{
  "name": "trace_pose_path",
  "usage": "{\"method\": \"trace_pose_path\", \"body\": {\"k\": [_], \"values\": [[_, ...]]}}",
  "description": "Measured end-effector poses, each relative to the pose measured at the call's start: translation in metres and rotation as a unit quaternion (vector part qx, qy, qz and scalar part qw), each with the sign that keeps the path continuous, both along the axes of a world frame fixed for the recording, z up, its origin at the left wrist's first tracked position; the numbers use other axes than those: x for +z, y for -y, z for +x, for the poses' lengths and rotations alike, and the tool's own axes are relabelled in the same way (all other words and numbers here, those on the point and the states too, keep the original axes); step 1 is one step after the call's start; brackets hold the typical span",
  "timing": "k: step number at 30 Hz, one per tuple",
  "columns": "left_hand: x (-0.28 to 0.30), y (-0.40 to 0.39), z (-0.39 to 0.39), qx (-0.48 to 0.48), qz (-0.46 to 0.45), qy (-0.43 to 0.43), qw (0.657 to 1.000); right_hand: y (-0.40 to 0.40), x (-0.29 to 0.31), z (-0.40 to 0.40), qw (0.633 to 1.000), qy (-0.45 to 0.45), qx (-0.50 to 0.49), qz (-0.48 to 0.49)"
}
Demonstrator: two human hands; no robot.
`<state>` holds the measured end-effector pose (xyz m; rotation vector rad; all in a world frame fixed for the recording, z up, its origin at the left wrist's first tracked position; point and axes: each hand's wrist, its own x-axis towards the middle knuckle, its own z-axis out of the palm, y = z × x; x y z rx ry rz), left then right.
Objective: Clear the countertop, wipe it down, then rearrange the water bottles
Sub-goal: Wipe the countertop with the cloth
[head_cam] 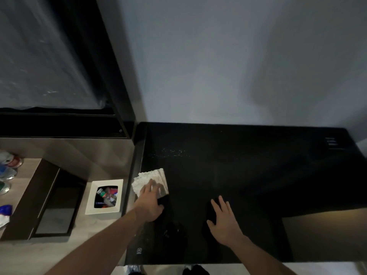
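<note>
Left hand is down flat on a white textured cloth, fingers spread and pressing it onto the black bench near its left edge, centre-left of the frame. No curl in that grip, just straight fingers on top of the cloth. Right hand sits lower centre, fingers splayed and straight, resting open on the dark bench top and holding nothing. A faint streak of pale specks shows on the bench above the cloth. Left of the bench, lower left of the frame, a white square bin stands on the floor with colourful rubbish inside. At the far left edge, several bottles sit blurred, with blue, red and green labels.
</note>
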<state>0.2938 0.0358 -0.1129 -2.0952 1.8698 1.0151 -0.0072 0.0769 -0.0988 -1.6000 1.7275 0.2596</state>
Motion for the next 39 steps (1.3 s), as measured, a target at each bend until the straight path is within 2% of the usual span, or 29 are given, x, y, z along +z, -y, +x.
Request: {"method": "trace_pose_path", "body": {"k": [7,14,17,22,30,39], "values": [[-0.028,0.026,-0.003,0.008,0.038,0.066,0.997,0.004,-0.001,-0.048,1.0,-0.01,-0.014,0.014],[-0.027,0.083,0.01,-0.019,0.02,0.113,0.993,0.005,-0.008,-0.062,0.998,-0.035,-0.041,0.028],[-0.034,0.111,0.012,-0.027,-0.006,0.109,0.994,0.008,-0.012,-0.059,0.997,-0.04,-0.055,0.03],[-0.043,0.138,-0.001,-0.015,0.048,0.1,0.994,0.002,-0.019,-0.058,0.994,-0.049,-0.078,0.064],[-0.055,0.155,-0.021,-0.033,0.038,0.075,0.996,-0.004,-0.016,-0.081,0.991,-0.053,-0.106,0.069],[-0.045,0.149,-0.114,-0.054,0.032,0.064,0.996,-0.007,-0.013,-0.161,0.99,-0.048,-0.119,0.056]]}}
